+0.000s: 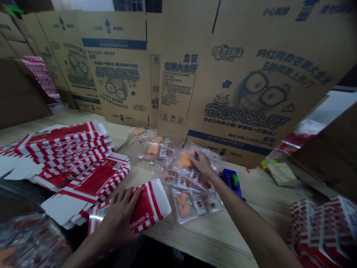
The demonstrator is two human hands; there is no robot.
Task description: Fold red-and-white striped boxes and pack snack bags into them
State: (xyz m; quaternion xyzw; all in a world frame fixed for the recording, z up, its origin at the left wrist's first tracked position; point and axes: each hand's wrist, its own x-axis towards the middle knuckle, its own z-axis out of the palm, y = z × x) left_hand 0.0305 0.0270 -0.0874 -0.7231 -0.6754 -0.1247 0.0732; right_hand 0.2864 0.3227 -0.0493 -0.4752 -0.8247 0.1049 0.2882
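My left hand is wrapped over a red-and-white striped carton at the table's front edge, its white end flap pointing right. Farther back, my right hand has its bent fingers on a clear plastic packet with orange pieces inside, in a heap of similar packets. Its fingertips are drawn together on the film, though the thumb is partly hidden. Nearer to me lies another clear packet holding an orange piece and small sachets. Left of my left hand, a flattish red-and-white carton rests against a stack of cartons.
Large printed cardboard boxes stand as a wall behind the packets. A blue tape dispenser sits right of the heap. More striped cartons are at the lower right. A bag of packets lies at the lower left.
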